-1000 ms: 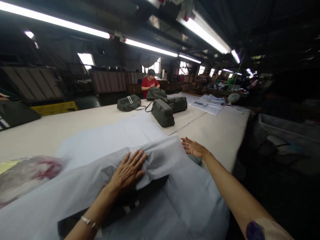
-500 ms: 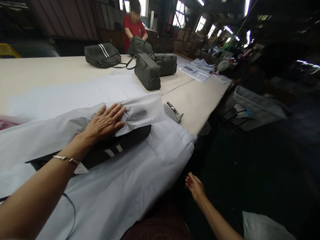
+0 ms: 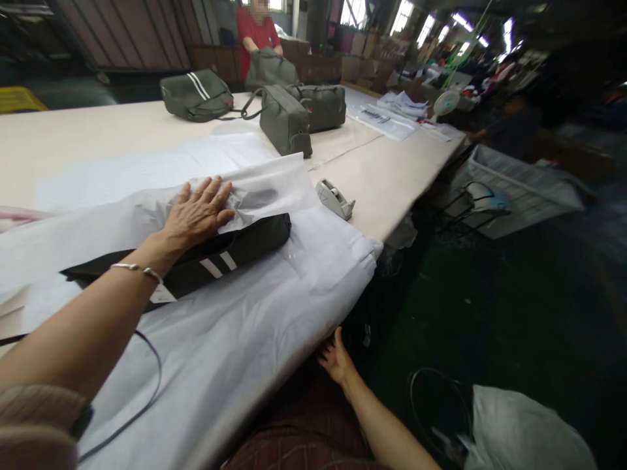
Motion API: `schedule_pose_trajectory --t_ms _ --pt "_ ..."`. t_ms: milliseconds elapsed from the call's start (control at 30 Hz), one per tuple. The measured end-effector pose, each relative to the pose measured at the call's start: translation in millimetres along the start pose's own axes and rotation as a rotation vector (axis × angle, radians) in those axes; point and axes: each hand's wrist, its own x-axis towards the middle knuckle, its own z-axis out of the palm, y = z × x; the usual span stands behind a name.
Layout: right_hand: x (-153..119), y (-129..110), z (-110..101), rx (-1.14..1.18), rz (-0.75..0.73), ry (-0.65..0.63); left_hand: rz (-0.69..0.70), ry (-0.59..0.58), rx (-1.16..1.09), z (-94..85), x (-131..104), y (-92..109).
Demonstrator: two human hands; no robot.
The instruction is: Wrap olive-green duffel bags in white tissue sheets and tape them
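My left hand (image 3: 198,212) lies flat with spread fingers on a thin whitish sheet (image 3: 274,176), which is folded over a dark bag with two white stripes (image 3: 245,251). A small white tag (image 3: 162,295) hangs from the bag near my wrist. Smooth pale sheeting (image 3: 235,326) lies under the bag and drapes to the table's front edge. My right hand (image 3: 337,358) is low beside that edge, thumb up and fingers apart, with nothing visible in it. Its fingertips are partly in shadow, and I cannot tell whether they touch the edge.
A grey tape dispenser (image 3: 336,199) stands right of the sheet. Several dark green bags (image 3: 287,121) sit farther back, where a person in red (image 3: 257,32) handles another. A dark cord (image 3: 157,378) crosses the near left. A pale bin (image 3: 524,189) and white sack (image 3: 524,424) are at right.
My right hand has moved left, in toward the table edge, and its fingers have spread. My left hand stays flat on the sheet. The view has shifted slightly.
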Motion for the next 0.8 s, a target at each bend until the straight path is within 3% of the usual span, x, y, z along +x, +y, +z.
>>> schedule_pose_trajectory --t_ms 133,267,400,533,667,800 --pt "-19.0 -1.0 -1.5 0.081 0.001 -0.114 -0.004 0.007 -0.002 -7.0 -3.4 7.2" --pt "-45.4 -5.9 -6.4 0.156 0.033 -0.115 0.019 0.021 -0.020 -14.0 -6.2 12.5" --pt "-75.8 -14.1 -4.0 0.234 0.026 -0.139 0.019 0.029 -0.025 -9.1 -3.7 8.2" --pt "-106.4 -24.8 11.6 0.225 0.016 -0.188 0.000 0.033 0.005 0.5 -0.7 0.2" --pt "-127.6 -40.5 28.3 0.075 -0.089 -0.196 -0.027 0.057 0.016 8.2 -2.2 -2.4" --pt "-134.9 -72.1 47.1 -0.169 -0.354 -0.147 -0.048 0.135 -0.003 16.1 -5.2 0.8"
